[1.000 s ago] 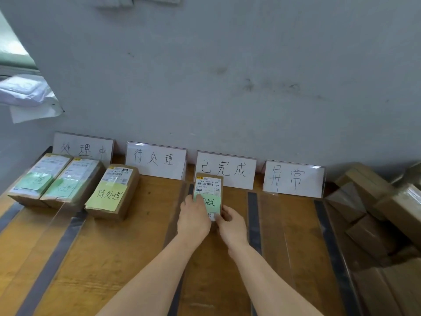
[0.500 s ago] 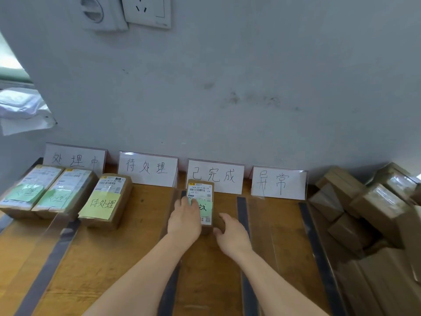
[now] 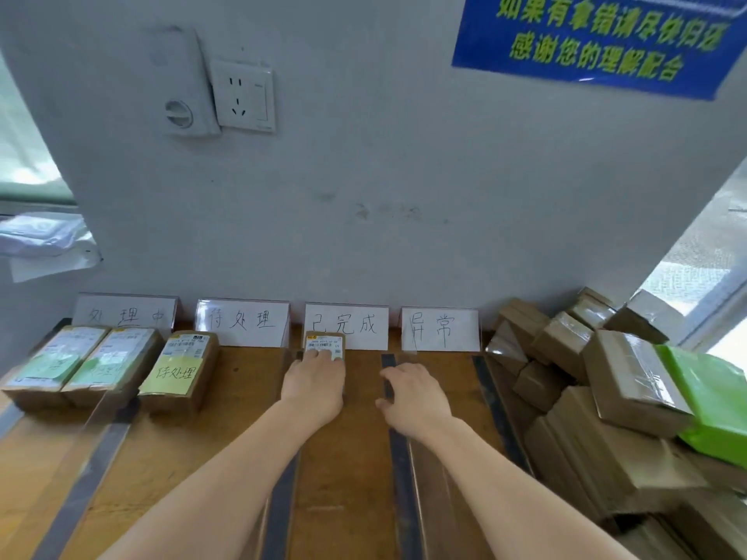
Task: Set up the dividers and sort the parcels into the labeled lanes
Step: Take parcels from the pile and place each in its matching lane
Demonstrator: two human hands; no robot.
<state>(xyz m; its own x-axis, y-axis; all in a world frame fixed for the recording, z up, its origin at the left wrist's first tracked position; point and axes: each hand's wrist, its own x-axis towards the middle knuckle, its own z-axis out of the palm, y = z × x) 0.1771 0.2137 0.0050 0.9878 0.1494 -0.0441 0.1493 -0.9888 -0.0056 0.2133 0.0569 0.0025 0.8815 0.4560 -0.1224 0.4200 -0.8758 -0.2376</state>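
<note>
**While the left hand lies flat on a parcel, the right hand holds nothing**

Where two bare forearms reach in from the near edge, a brown wooden tabletop (image 3: 194, 458) is crossed by dark grey strips (image 3: 404, 478) that run away toward the wall. Clear plastic dividers seem to stand on them, though their edges are hard to make out. The left hand (image 3: 313, 383) lies palm down, its fingers straight and together, on top of a small brown cardboard parcel with a white shipping label (image 3: 325, 341). No finger curls round it. This parcel sits in the lane between the two middle strips, close to the left one. Its far end is right at the foot of a white card lettered 已完成 (image 3: 347, 326).

The right hand (image 3: 416, 398) is apart from the parcel, over the strip on that lane's right side. Its fingers are loosely spread and it holds nothing. Whether it touches the table cannot be told.

Further left, about level with the parcel, two flat brown parcels with green notes (image 3: 52, 365) lie side by side. Just beside them is a brown parcel with a yellow handwritten note (image 3: 182, 369). On the right, a heap of plain brown cardboard boxes (image 3: 566, 349) touches a bright green plastic bag (image 3: 715, 398).

Three more white handwritten cards (image 3: 242, 323) stand in the same row against the grey wall (image 3: 404, 175). Higher up are a white wall socket (image 3: 244, 95) and a blue sign with yellow lettering (image 3: 598, 38).
</note>
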